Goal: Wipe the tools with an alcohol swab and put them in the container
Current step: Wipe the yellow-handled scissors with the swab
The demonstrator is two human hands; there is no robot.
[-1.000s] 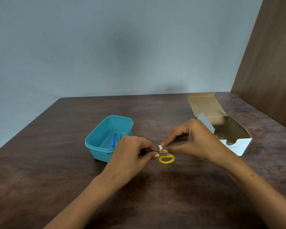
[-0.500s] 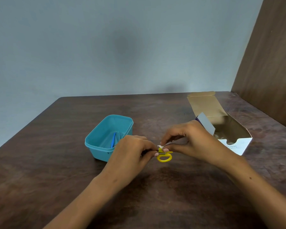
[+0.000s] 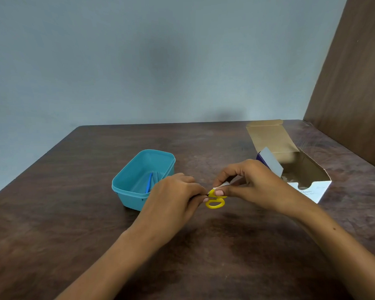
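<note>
Small scissors with yellow handles (image 3: pixel 214 203) are held just above the table's middle. My left hand (image 3: pixel 173 200) grips their blade end, which is hidden inside the fingers. My right hand (image 3: pixel 251 182) pinches a white alcohol swab (image 3: pixel 221 186) against the upper yellow handle. The teal plastic container (image 3: pixel 126 185) stands just left of my left hand, with a blue-handled tool (image 3: pixel 148 184) lying inside it.
An open cardboard swab box (image 3: pixel 303 169) lies on its side behind my right hand, flap toward the wall. A brown wooden panel (image 3: pixel 355 83) rises along the table's right edge. The dark wooden table (image 3: pixel 52 213) extends around both arms.
Both hands and the scissors have shifted slightly left. The right fingers with the swab have moved along the yellow handle.
</note>
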